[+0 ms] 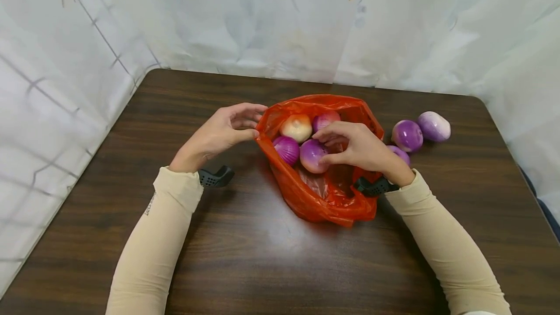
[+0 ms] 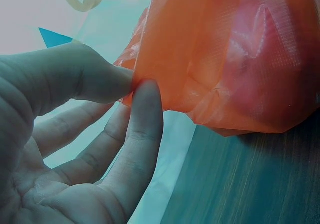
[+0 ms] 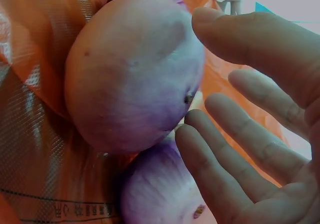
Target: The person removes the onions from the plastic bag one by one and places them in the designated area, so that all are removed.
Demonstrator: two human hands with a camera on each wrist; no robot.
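An orange-red plastic bag (image 1: pixel 290 188) lies with its mouth open in the middle of the table, onions inside. My left hand (image 1: pixel 218 132) pinches the left rim of the bag between thumb and index finger, as the left wrist view shows. Inside the bag mouth, my right hand (image 1: pixel 363 147) has its fingers spread beside a purple onion (image 1: pixel 312 156), thumb tip right at its skin. Around that one are a striped magenta onion (image 1: pixel 286 150), a pale yellowish onion (image 1: pixel 296 128) and a pinkish onion (image 1: pixel 325 119), partly hidden by the right hand.
To the right of the bag, a purple onion (image 1: pixel 408 136) and a paler purple-and-white onion (image 1: pixel 434 126) rest on the dark wooden table (image 1: pixel 245 266). Another onion (image 1: pixel 400 153) is partly covered by the right wrist. A patterned white sheet (image 1: pixel 262 23) hangs behind the table.
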